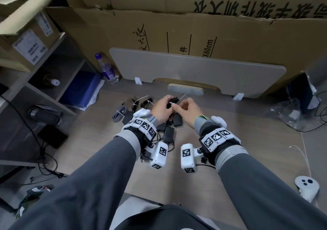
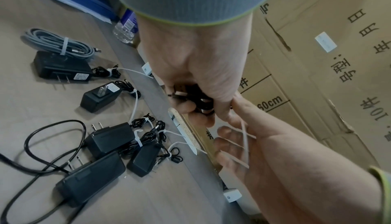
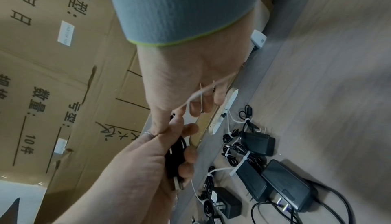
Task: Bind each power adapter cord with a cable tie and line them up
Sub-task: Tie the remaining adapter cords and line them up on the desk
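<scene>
My left hand (image 1: 165, 105) grips a coiled black cord (image 2: 191, 98) above the desk, its fingers curled round the bundle (image 3: 175, 150). My right hand (image 1: 178, 106) meets it from the right. It pinches at the bundle and holds several white cable ties (image 2: 243, 137) across its palm (image 3: 201, 92). Below the hands lie several black power adapters (image 2: 109, 138) whose thin cords are bound with white ties (image 2: 137, 137). A larger adapter (image 2: 91, 180) lies nearest, its thick cord (image 2: 38, 135) loose. A tied grey cable (image 2: 61, 43) rests at the far left.
A grey divider panel (image 1: 194, 67) and cardboard boxes (image 1: 230, 26) close off the back of the desk. A water bottle (image 1: 106, 68) stands at the back left beside open shelves (image 1: 44, 70). A white controller (image 1: 307, 187) and a plastic bag (image 1: 286, 113) lie to the right.
</scene>
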The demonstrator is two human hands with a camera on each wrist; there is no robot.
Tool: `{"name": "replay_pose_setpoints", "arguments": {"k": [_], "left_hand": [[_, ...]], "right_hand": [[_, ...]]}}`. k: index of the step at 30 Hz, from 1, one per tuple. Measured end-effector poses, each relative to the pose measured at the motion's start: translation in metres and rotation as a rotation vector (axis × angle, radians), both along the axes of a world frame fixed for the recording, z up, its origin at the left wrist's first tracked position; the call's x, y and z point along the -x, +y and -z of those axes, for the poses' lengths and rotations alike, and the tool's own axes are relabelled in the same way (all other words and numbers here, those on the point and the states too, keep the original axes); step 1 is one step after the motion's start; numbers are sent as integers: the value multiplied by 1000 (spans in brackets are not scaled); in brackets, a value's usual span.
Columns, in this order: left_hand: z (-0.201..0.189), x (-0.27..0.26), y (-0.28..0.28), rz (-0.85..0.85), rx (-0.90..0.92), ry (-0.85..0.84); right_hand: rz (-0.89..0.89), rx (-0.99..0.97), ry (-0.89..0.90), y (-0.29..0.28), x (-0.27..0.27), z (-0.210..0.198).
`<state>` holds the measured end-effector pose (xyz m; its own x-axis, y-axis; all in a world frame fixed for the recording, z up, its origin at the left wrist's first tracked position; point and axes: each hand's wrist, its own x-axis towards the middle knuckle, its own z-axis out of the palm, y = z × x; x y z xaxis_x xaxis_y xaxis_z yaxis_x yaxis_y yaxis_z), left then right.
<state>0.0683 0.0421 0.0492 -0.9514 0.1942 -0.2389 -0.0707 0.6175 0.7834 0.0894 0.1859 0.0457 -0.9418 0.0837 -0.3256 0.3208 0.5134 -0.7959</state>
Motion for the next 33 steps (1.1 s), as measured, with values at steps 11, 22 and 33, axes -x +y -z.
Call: {"name": "replay_pose_setpoints", "arguments": {"k": [11, 22, 33], "left_hand": [[-8, -4, 10, -315, -481, -392], [-14, -14, 26, -259, -418, -359], [20, 5, -23, -151, -371, -356]], "right_hand": [[65, 276, 13, 2, 1, 3], [37, 226, 28, 3, -2, 7], [105, 327, -148, -23, -1, 40]]}}
